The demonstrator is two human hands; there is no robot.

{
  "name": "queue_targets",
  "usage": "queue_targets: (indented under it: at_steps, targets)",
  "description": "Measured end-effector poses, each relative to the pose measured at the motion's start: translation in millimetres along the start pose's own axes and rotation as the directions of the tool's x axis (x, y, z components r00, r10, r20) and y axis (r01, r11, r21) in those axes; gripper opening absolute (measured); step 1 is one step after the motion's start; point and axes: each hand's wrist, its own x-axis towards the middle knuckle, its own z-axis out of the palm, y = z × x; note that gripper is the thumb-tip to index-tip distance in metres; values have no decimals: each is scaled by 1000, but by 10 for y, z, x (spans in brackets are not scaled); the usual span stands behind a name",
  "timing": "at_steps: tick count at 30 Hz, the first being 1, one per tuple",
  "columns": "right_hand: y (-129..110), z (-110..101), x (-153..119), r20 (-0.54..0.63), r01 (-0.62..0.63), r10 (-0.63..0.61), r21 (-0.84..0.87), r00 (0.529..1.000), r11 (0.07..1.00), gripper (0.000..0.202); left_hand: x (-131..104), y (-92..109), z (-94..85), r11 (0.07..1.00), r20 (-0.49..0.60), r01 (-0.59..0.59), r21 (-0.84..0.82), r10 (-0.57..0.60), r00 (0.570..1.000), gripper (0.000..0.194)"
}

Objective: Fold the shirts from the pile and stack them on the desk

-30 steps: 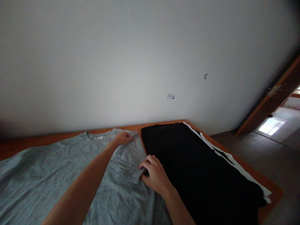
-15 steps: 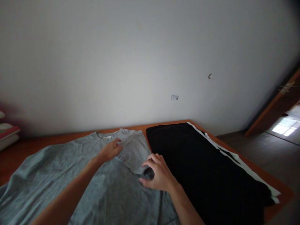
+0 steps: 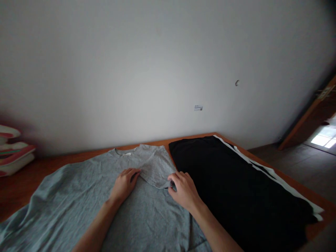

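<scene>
A grey T-shirt (image 3: 147,210) lies spread on the wooden surface, its neckline toward the wall. The right sleeve (image 3: 157,168) is folded inward over the body of the shirt. My left hand (image 3: 124,184) pinches the inner corner of that folded sleeve between thumb and fingers. At the sleeve's other end, my right hand (image 3: 186,191) is closed around the hem, with thumb below and fingers above. Just right of the shirt lie black trousers (image 3: 223,178) with white side stripes, laid flat; my right forearm passes over their near left part.
The wooden tabletop (image 3: 15,196) runs along a pale wall (image 3: 131,70). Red-and-white folded or stacked items (image 3: 18,157) sit at the far left. A small sticker (image 3: 198,108) is on the wall. To the right are a grey floor (image 3: 283,157) and a wooden door (image 3: 307,119).
My left hand has come down and closed on the sleeve's corner. My right hand's fingers have drawn together on the hem. The view has turned slightly left.
</scene>
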Motion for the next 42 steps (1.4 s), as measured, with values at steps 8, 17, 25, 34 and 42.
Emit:
queue_targets:
  at_steps: [8,17,25,34,42]
  targets:
    - [-2,-2,-35,7,-82,83,188,997,979,8,27,-34,-4,985,-124,166,-49,-171,977,35]
    - [195,-19,-30,1,-46,47,102,999,994,29,-64,426,-72,985,69,-165,43,162,984,26]
    - [320,-111,-95,156,11,-25,93,987,996,57,-377,1166,302,961,326,-272,50,242,914,37]
    - [321,-157,-55,109,-27,23,38,994,999,30,-345,1114,242,936,253,-351,-2,341,906,22]
    - [204,-77,-28,-46,27,-23,98,999,995,28,-456,935,279,914,458,-395,95,312,833,68]
